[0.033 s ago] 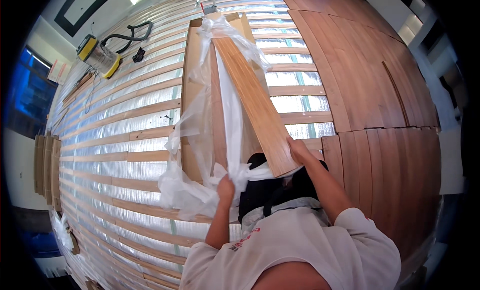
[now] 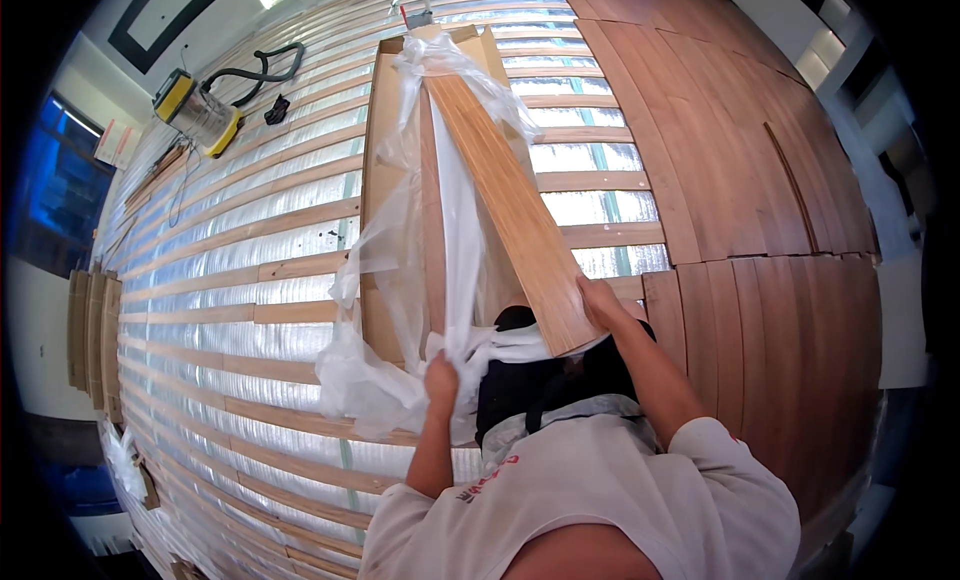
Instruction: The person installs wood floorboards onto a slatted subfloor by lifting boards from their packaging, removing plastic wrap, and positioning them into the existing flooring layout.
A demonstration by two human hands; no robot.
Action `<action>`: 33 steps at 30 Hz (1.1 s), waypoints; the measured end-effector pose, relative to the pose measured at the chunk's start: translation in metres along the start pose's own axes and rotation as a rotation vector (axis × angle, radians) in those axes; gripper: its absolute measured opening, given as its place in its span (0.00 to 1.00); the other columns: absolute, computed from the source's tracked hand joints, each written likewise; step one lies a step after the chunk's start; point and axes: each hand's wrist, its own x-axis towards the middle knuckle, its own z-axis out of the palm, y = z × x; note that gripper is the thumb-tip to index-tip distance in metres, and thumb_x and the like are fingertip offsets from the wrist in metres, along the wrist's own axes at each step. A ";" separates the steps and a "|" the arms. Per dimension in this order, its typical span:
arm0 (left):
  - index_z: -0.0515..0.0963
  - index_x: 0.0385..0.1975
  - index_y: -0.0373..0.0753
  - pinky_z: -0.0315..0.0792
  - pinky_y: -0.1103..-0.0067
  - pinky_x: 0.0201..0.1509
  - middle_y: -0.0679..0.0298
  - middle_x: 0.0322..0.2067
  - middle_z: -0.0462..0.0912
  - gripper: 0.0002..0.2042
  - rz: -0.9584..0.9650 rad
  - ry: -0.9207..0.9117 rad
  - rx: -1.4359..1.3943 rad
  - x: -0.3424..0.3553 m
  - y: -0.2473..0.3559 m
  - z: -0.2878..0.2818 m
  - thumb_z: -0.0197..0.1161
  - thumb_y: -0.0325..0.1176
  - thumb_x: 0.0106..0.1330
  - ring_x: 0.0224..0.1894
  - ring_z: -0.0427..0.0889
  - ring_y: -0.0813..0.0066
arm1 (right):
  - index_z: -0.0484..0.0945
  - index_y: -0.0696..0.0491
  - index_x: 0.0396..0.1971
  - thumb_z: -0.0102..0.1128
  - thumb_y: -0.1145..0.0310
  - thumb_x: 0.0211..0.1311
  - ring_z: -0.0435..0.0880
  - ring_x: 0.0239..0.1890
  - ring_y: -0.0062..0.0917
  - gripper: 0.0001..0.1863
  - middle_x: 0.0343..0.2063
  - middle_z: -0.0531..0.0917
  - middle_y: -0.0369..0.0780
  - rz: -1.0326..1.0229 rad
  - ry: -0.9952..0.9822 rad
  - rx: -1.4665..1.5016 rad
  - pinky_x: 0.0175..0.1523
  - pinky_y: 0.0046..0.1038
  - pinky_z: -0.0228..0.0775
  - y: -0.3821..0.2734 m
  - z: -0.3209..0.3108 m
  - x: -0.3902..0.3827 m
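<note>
Head view | wood plank: over carton, long axis running forward and leftward from right hand | right hand: nearer, clasped on plank's near right edge | left hand: bunched on white wrap, left of plank, apart from it.

Plank and film obstruct the box; over the battens to its left there is room to pass.

That carton lies across battens, a plank slanting over it, sheeting spilling out leftward. Flooring covers the right; a vacuum cleaner sits over there, far left.
</note>
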 end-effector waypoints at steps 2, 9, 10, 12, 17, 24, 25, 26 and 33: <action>0.78 0.43 0.36 0.75 0.58 0.45 0.47 0.36 0.82 0.14 -0.178 -0.079 0.171 0.006 -0.046 -0.025 0.54 0.32 0.60 0.39 0.82 0.47 | 0.77 0.75 0.38 0.45 0.45 0.67 0.82 0.41 0.49 0.38 0.36 0.82 0.62 -0.033 0.040 -0.078 0.50 0.39 0.68 -0.009 -0.010 -0.020; 0.72 0.54 0.32 0.70 0.61 0.56 0.47 0.51 0.77 0.26 0.098 0.222 0.084 0.052 0.052 -0.082 0.63 0.44 0.61 0.54 0.76 0.49 | 0.79 0.69 0.38 0.41 0.44 0.67 0.79 0.46 0.55 0.36 0.38 0.80 0.62 0.122 0.115 -0.251 0.53 0.45 0.68 -0.015 -0.023 -0.077; 0.71 0.53 0.29 0.71 0.64 0.55 0.46 0.50 0.77 0.25 0.233 0.285 -0.246 0.066 0.086 -0.068 0.63 0.41 0.62 0.54 0.76 0.53 | 0.79 0.69 0.37 0.42 0.44 0.67 0.79 0.45 0.56 0.36 0.38 0.80 0.62 0.143 0.120 -0.241 0.52 0.45 0.69 -0.010 -0.020 -0.084; 0.69 0.57 0.31 0.71 0.66 0.55 0.49 0.51 0.77 0.28 0.027 -0.009 -0.740 0.100 0.131 -0.035 0.64 0.43 0.63 0.54 0.77 0.56 | 0.80 0.69 0.35 0.43 0.43 0.67 0.79 0.44 0.56 0.36 0.37 0.80 0.63 0.159 0.128 -0.216 0.50 0.46 0.69 -0.002 -0.012 -0.103; 0.61 0.66 0.36 0.68 0.63 0.62 0.53 0.60 0.71 0.41 -0.286 -0.729 -2.042 0.151 0.164 0.036 0.46 0.67 0.65 0.61 0.71 0.54 | 0.78 0.70 0.35 0.44 0.46 0.67 0.79 0.44 0.55 0.35 0.35 0.78 0.64 0.027 0.026 -0.090 0.50 0.45 0.68 -0.029 -0.007 -0.143; 0.64 0.62 0.37 0.69 0.63 0.61 0.54 0.56 0.74 0.38 -0.412 -0.887 -2.282 0.143 0.217 0.051 0.40 0.67 0.67 0.57 0.74 0.53 | 0.80 0.66 0.33 0.44 0.48 0.66 0.79 0.43 0.55 0.31 0.34 0.80 0.61 0.100 0.064 -0.244 0.48 0.44 0.70 -0.078 -0.065 -0.196; 0.65 0.61 0.37 0.70 0.63 0.60 0.54 0.55 0.74 0.38 -0.380 -0.922 -2.286 0.137 0.228 0.056 0.41 0.67 0.67 0.56 0.74 0.53 | 0.79 0.65 0.31 0.44 0.47 0.66 0.80 0.43 0.54 0.31 0.33 0.80 0.61 0.118 0.078 -0.309 0.48 0.44 0.70 -0.074 -0.072 -0.203; 0.65 0.61 0.37 0.70 0.63 0.60 0.54 0.54 0.74 0.37 -0.350 -0.947 -2.286 0.134 0.236 0.059 0.41 0.66 0.67 0.55 0.74 0.53 | 0.78 0.66 0.30 0.45 0.47 0.67 0.80 0.39 0.52 0.31 0.30 0.80 0.60 0.102 0.110 -0.285 0.45 0.43 0.70 -0.055 -0.076 -0.207; 0.67 0.58 0.38 0.73 0.64 0.56 0.56 0.49 0.76 0.35 -0.221 -0.975 -2.282 0.108 0.285 0.073 0.45 0.65 0.67 0.50 0.77 0.55 | 0.77 0.67 0.26 0.45 0.45 0.69 0.81 0.29 0.48 0.33 0.23 0.78 0.59 0.084 0.148 -0.245 0.37 0.42 0.69 -0.010 -0.105 -0.224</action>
